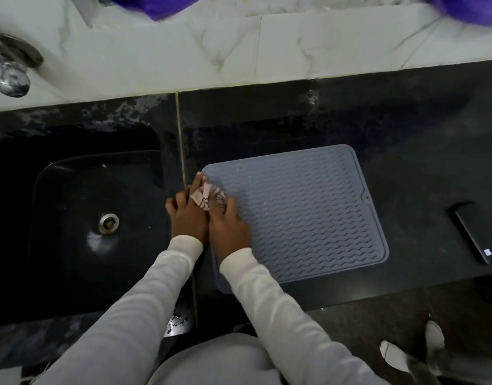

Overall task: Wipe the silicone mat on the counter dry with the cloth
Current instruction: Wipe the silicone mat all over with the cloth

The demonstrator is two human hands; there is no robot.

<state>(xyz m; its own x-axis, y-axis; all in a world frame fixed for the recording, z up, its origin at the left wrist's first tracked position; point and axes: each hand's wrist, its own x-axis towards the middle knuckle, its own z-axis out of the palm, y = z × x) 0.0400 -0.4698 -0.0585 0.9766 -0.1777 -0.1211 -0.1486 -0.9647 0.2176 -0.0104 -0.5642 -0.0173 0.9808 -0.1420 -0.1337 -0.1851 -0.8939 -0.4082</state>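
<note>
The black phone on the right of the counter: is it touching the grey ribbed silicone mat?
Apart. The head view shows the black phone lying right of the grey silicone mat, with a strip of bare dark counter between them.

No words, brand names, labels or numbers can be read anywhere in the view. The dark phone (478,234) lying on the tabletop (422,151) shows a few tiny pale marks near its lower corner, too small and blurred to make out. The cloth (204,198) carries dark lines that look like a printed pattern, not letters.
</note>
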